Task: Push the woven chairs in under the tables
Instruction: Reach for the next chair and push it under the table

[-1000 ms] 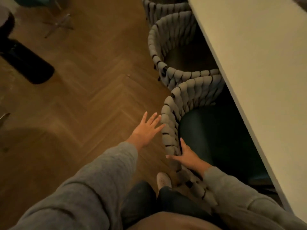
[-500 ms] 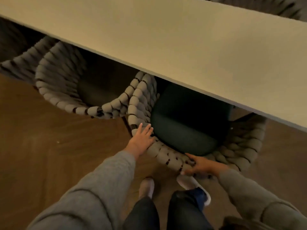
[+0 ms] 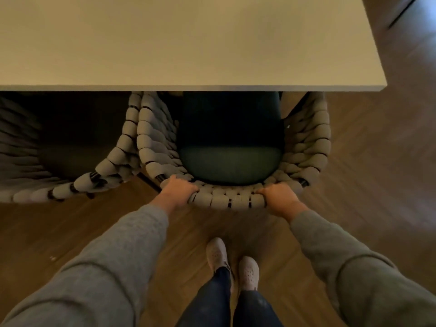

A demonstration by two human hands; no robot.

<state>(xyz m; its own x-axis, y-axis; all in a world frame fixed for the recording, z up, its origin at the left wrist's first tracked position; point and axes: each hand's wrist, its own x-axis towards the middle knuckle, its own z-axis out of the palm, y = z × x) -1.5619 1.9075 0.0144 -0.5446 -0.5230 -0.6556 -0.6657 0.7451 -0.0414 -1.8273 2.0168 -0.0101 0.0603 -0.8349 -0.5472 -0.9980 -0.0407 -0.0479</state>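
A woven chair (image 3: pixel 230 199) with a thick grey braided back and a dark green seat cushion (image 3: pixel 230 161) stands directly in front of me, its front half hidden under the pale table (image 3: pixel 188 43). My left hand (image 3: pixel 178 188) grips the left part of the curved back rim, fingers curled over the top. My right hand (image 3: pixel 279 194) grips the right part of the same rim. A second woven chair (image 3: pixel 77 185) stands to the left, touching the first, its seat mostly in shadow under the table.
The table's right corner (image 3: pixel 383 84) ends beyond the chair, with wooden herringbone floor (image 3: pixel 377 173) past it. My two feet in pale shoes (image 3: pixel 232 263) stand on the floor just behind the chair back.
I have turned to face the chair squarely. Both hands moved from lying flat on the rim's side to gripping the back rim, one at each side.
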